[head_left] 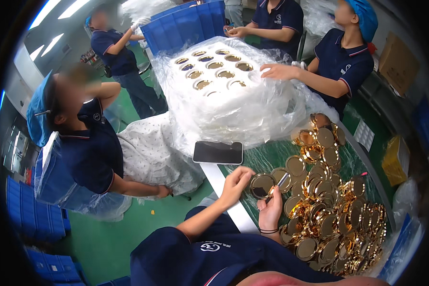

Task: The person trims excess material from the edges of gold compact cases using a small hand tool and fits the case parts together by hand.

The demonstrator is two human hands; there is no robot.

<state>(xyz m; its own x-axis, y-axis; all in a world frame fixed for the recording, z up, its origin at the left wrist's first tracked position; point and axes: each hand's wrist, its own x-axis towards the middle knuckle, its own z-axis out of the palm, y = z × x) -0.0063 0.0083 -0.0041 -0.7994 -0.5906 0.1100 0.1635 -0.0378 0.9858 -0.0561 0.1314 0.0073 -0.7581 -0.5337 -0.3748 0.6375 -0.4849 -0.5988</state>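
Observation:
A round gold piece like a lid or compact case, with a dark shiny face, is held up between my hands. My right hand, a dark band at its wrist, grips the piece's right edge. A slim pen-like stick rises beside that hand's thumb; whether the hand holds it too is hard to tell. My left hand is closed in a pinch at the piece's upper left rim, and what lies between its fingertips is hidden. A heap of similar gold pieces covers the table to the right.
A phone lies at the table's left corner. Beyond it, a white foam tray of gold pieces rests on plastic wrap. A co-worker's hand reaches to that tray. Other people sit and stand around. A blue crate stands behind.

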